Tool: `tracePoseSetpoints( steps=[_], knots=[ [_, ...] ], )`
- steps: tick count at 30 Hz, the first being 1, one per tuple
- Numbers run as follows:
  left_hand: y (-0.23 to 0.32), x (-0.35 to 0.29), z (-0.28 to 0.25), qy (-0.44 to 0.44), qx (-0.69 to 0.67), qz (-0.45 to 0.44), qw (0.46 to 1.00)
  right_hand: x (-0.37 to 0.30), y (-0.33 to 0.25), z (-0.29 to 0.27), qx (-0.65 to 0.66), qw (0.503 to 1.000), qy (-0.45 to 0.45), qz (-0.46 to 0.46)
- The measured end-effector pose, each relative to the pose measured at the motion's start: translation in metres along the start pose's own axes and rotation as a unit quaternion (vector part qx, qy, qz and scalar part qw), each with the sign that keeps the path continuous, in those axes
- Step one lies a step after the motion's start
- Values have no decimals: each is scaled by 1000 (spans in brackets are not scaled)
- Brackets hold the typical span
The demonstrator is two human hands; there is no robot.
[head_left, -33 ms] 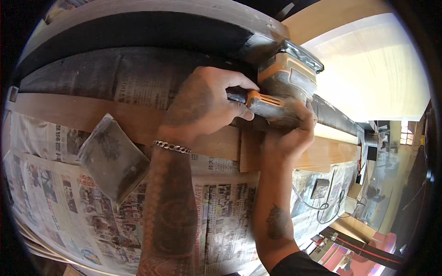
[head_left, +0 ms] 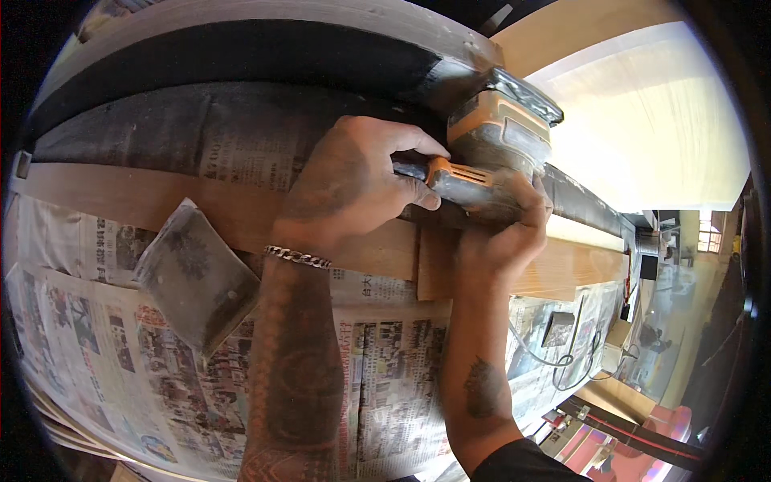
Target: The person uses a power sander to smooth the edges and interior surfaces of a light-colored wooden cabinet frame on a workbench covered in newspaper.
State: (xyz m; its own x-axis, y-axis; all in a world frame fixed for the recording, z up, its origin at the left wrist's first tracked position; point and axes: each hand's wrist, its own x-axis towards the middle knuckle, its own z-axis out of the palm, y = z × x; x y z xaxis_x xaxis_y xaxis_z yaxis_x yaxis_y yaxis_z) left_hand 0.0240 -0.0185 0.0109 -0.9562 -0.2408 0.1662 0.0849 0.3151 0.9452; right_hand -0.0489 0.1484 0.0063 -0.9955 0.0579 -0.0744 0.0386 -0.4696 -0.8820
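Note:
An orange and black power sander [head_left: 504,136], coated in dust, is held against the pale wooden frame [head_left: 393,24] at the upper right. My right hand [head_left: 514,221] wraps around the sander's body from below. With thumb and fingers, my left hand [head_left: 353,173] grips the dark narrow end of the same tool. The sander's pad edge touches or nearly touches the frame's edge; the exact contact is hard to tell. Left of my wrist, a worn grey sheet of sandpaper [head_left: 201,277] lies on the newspaper and a board's edge.
Newspaper [head_left: 393,386] covers the work surface. A long wooden board [head_left: 369,257] runs across it, with shorter boards [head_left: 554,269] to the right. A small dark block [head_left: 559,329] and a cable [head_left: 594,353] lie at the right. A bright translucent sheet [head_left: 650,112] stands at upper right.

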Motion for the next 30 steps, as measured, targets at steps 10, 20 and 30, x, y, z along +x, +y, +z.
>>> tracePoseSetpoints(
  steps=[10,20,30],
  knots=[
    [-2,2,3,7,13,13,1000,-1,-3,2,20,1000,-4,8],
    [-5,3,8,8,-25,18,999,8,2,-9,0,999,-25,-32],
    [-3,8,16,25,-31,39,998,14,10,-32,-143,983,-32,-112]
  ],
)
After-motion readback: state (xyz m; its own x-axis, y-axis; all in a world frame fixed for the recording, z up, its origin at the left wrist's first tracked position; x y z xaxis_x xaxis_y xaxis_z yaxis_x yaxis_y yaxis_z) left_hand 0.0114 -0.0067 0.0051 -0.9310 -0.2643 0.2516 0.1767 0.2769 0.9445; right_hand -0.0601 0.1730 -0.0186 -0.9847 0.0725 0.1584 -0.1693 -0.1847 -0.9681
